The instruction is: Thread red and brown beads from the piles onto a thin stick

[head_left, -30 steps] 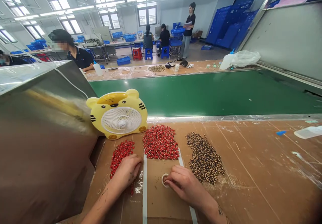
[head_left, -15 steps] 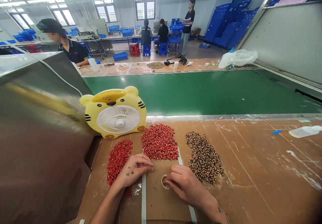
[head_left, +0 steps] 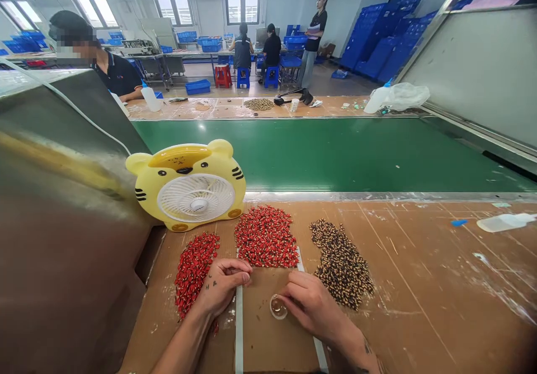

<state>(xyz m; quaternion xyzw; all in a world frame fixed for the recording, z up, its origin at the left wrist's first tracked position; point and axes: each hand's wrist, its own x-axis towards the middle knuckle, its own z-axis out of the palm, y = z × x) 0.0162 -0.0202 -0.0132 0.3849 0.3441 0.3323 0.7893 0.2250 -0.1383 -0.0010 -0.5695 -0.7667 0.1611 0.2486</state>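
Three heaps of small beads lie on the brown work surface (head_left: 419, 284). A red heap (head_left: 193, 273) is nearest my left hand (head_left: 222, 287), whose curled fingers sit beside a second red heap (head_left: 266, 238); anything between those fingertips is hidden. A speckled brown and cream heap (head_left: 340, 265) lies to the right. My right hand (head_left: 308, 301) pinches the upper edge of a small clear round ring (head_left: 278, 307) on a cardboard sheet (head_left: 268, 335), which is edged by white strips.
A yellow tiger-shaped fan (head_left: 188, 189) stands beyond the red heaps, beside a steel housing (head_left: 62, 195) at left. A green conveyor belt (head_left: 335, 155) runs behind the surface. A white plastic bottle (head_left: 505, 223) lies at right. A co-worker (head_left: 117, 74) sits at the far bench.
My left hand has moved up and right, turning its back upward, toward the central red heap. The ring has shifted slightly right under my right hand. The view has tilted slightly downward.
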